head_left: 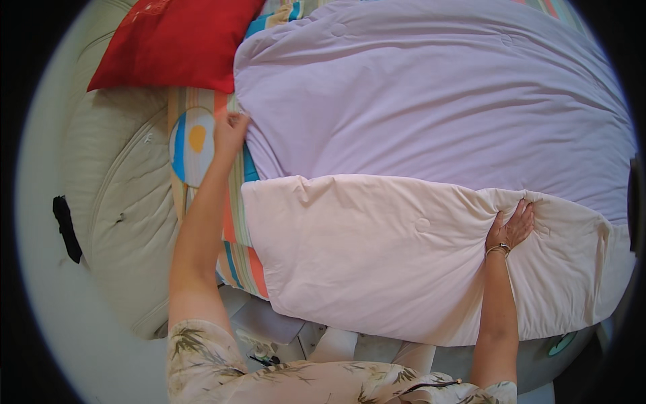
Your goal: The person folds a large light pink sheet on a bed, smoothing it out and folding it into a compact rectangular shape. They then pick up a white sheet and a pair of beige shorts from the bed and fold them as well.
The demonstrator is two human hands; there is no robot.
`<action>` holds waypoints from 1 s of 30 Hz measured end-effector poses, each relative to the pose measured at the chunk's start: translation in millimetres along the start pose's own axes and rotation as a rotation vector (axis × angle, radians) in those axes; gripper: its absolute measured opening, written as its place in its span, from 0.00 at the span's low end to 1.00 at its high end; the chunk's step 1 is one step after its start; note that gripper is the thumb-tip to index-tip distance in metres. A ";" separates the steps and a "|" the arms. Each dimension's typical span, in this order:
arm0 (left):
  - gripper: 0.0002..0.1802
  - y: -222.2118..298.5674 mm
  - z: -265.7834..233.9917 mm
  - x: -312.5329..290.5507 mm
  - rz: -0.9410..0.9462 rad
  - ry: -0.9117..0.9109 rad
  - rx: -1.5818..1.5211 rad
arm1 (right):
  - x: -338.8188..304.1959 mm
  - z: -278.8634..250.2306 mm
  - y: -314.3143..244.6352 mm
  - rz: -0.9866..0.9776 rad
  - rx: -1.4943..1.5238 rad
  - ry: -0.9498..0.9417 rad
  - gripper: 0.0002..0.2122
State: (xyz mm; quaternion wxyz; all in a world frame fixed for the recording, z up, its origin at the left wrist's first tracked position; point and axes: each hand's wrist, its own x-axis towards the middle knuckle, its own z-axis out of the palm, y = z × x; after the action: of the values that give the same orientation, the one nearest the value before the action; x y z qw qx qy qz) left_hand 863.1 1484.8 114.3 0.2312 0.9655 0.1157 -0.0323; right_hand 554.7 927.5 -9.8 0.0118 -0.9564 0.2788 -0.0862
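A quilt lies across the bed, its lavender side (377, 87) up at the far part and its pale pink side (363, 249) folded over along the near part. At the quilt's left edge, my left hand (231, 129) is closed in a pinch on the lavender cloth, just below a red pillow. My right hand (513, 227) presses flat on the pink fold near its upper edge, with fingers stretched and thumb apart. Creases spread in the pink cloth around that hand. A bracelet (498, 250) circles my right wrist.
The red pillow (176, 42) rests at the far left. A striped, patterned sheet (256, 273) shows left of the quilt. Beyond it stands a padded cream headboard (124, 182), with a black strip (66, 229) at the left. Grey floor tiles (306, 337) show below the bed's near edge.
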 end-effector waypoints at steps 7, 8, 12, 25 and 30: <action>0.18 2.5 -29.9 -90.0 -0.266 -0.571 -0.018 | -1.7 2.7 -2.7 -0.041 0.011 0.062 0.30; 0.17 1.9 -23.1 -90.0 -0.224 -0.570 0.019 | -2.1 3.8 0.2 -0.037 -0.003 0.057 0.30; 0.12 -26.4 -44.2 -80.5 -0.266 -0.464 -0.008 | -1.8 6.7 8.2 -0.050 -0.040 0.035 0.30; 0.10 -62.6 -22.9 -181.8 -0.298 -0.331 -0.490 | -109.8 -48.3 -25.1 -0.176 0.252 -0.063 0.32; 0.11 -66.7 -21.7 -215.3 -0.373 -0.595 -0.438 | -149.1 -63.8 -76.9 -0.246 0.334 -0.112 0.31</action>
State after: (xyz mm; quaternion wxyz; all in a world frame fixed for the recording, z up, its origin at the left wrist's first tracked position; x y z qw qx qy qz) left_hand 638.3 1507.5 129.2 0.4448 0.8045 0.2210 -0.3258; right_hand 460.9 1073.9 34.9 0.1748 -0.9713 0.1409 -0.0787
